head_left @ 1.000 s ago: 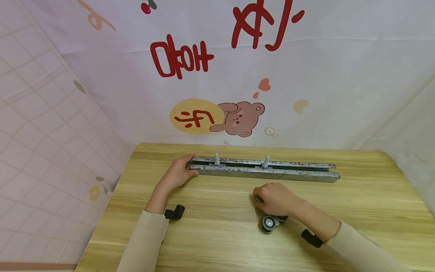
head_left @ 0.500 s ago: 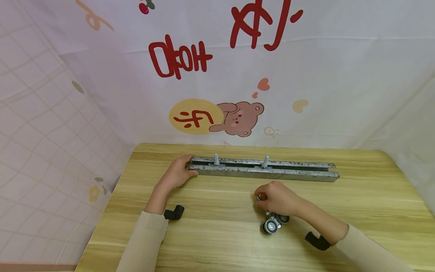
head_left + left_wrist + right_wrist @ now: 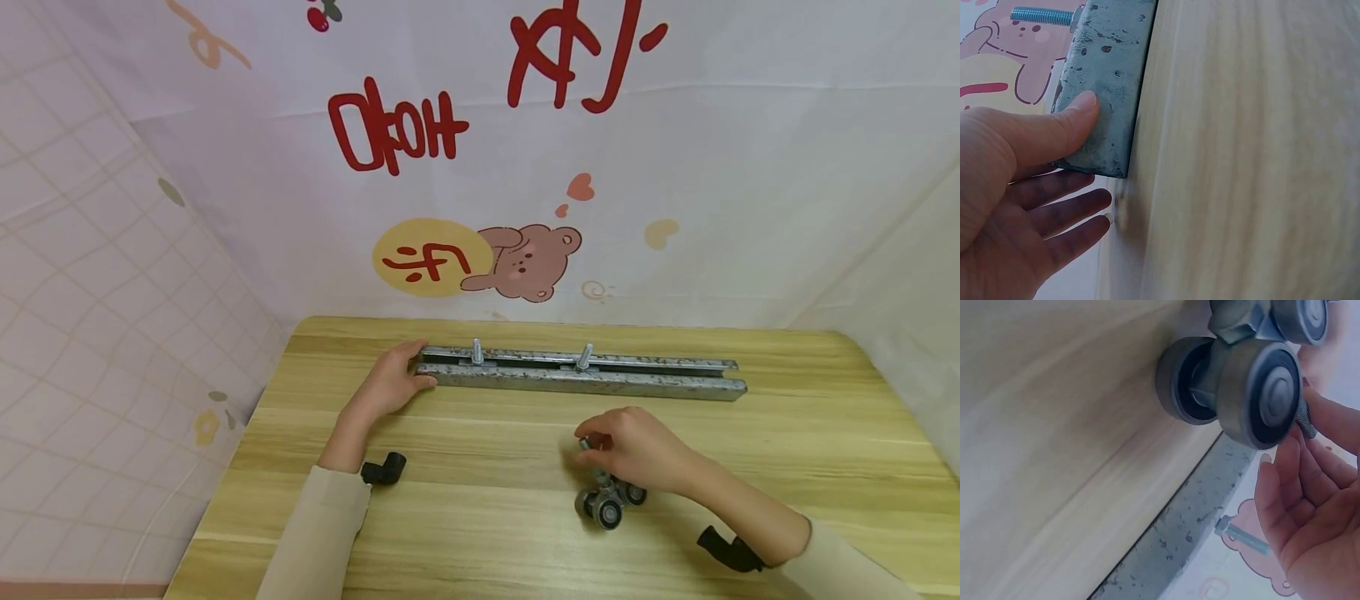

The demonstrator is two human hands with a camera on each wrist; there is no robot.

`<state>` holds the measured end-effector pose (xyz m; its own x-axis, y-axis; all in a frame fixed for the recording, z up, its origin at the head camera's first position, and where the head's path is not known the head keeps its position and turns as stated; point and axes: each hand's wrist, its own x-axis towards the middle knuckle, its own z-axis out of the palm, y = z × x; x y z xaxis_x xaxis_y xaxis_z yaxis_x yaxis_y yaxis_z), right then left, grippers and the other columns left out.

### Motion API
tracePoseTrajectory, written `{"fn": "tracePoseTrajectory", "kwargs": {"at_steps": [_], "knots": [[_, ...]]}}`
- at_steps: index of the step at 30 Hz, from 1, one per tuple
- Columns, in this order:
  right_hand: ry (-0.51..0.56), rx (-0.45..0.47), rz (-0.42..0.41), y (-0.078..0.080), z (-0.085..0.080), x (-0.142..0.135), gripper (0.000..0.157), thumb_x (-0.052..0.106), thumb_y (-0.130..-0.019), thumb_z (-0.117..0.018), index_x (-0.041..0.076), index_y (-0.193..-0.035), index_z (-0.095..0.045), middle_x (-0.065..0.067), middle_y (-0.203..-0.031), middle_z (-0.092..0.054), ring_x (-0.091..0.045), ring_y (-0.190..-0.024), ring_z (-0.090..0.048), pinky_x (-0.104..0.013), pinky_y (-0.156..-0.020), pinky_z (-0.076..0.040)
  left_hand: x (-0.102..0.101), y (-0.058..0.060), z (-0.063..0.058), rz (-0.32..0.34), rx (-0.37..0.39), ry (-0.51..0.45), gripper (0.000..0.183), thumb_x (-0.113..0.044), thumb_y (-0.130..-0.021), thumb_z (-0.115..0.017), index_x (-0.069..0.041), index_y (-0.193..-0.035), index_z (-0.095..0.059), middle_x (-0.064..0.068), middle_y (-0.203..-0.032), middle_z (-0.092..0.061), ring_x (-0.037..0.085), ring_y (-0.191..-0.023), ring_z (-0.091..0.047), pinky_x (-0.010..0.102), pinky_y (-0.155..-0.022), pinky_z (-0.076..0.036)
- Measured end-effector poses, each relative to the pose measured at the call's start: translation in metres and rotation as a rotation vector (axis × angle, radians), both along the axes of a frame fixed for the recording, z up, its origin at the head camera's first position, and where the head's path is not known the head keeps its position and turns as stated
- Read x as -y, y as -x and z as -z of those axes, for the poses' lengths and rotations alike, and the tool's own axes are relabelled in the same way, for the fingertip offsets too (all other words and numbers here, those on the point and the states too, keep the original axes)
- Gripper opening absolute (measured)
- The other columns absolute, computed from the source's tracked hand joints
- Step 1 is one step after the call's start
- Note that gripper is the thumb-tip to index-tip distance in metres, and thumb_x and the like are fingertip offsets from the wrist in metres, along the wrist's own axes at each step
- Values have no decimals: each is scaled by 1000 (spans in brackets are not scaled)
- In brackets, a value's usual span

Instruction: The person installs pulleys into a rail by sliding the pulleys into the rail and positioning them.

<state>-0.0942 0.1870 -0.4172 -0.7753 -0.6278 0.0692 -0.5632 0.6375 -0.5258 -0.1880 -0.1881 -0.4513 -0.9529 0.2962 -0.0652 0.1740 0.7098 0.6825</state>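
A grey, scuffed metal channel rail [image 3: 660, 386] lies across the back of the wooden table. Two threaded bolts stand up from its slot, a left bolt [image 3: 477, 353] and a right bolt [image 3: 584, 358]. My left hand [image 3: 386, 385] grips the rail's left end; the left wrist view has the thumb [image 3: 1079, 119] pressed on the rail's front face. In front of the rail my right hand [image 3: 641, 450] pinches the threaded stem of a roller trolley [image 3: 609, 510]. Its metal wheels [image 3: 1266, 394] show large in the right wrist view, close over the table.
Black angled pieces sit at both forearms, a left one [image 3: 384, 468] and a right one [image 3: 731, 552]. White printed cloth [image 3: 712, 208] rises behind the wooden table [image 3: 480, 517] and along its sides.
My right hand has moved to the right and slightly toward me with the roller trolley, which has turned so that more of its wheels show. My left hand stays at the rail's end.
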Motion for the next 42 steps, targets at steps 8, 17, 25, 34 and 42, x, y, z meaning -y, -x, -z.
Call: {"fn": "tracePoseTrajectory", "kwargs": {"at_steps": [8,17,25,34,42], "knots": [[58,42,2,-13,-6,-13,15,24,-84,-73,18,-98,-71,19,-80,-63,5,-66,-56,-19,-57,-50,0,1,3,-2,0,5,71,-24,-86,-71,-6,-146,-36,11,-146,-39,29,-132,-38,45,-103,-39],[146,-2,-35,-32,-14,-28,14,22,-83,-74,26,-94,-67,19,-84,-63,5,-68,-57,-15,-57,-48,0,1,4,2,-9,1,72,-24,-86,-71,-5,-146,-36,12,-145,-40,29,-131,-40,45,-102,-40],[181,-147,-78,-47,-17,-41,22,16,-76,-79,25,-93,-68,19,-84,-61,5,-70,-55,-8,-58,-43,0,0,3,2,-18,-1,71,-23,-86,-71,-5,-145,-37,12,-145,-41,28,-132,-38,44,-103,-39],[223,-277,-54,-53,-11,-55,35,9,-63,-86,24,-88,-67,19,-82,-60,3,-70,-54,-6,-57,-41,0,2,2,6,-16,-10,71,-23,-85,-72,-3,-144,-37,13,-144,-42,28,-131,-40,43,-103,-40],[210,-255,-4,-54,-9,-63,38,7,-64,-85,26,-91,-68,19,-84,-61,2,-71,-55,-9,-55,-42,-1,1,1,4,-18,-5,72,-23,-85,-72,-3,-145,-37,12,-144,-41,28,-132,-39,44,-103,-39]]}}
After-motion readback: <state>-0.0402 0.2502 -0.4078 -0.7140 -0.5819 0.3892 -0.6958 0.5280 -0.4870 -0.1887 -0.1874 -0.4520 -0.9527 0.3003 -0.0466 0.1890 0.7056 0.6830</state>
